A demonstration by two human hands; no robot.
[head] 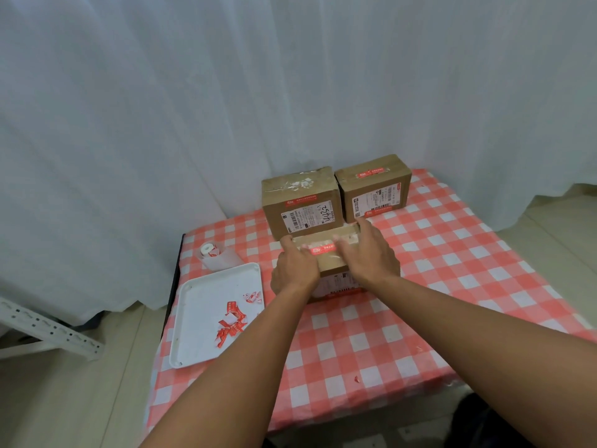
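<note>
Gripped the box [329, 261] at both ends with the left hand [295, 266] and right hand [371, 253], curled over its taped top; sat on the desk [387, 318] just in front of the rear box [298, 202], beside the tray [200, 302]

Bare left forearm [232, 360] and left hand [295, 268], bare right forearm [468, 321] and right hand [371, 255].
</note>
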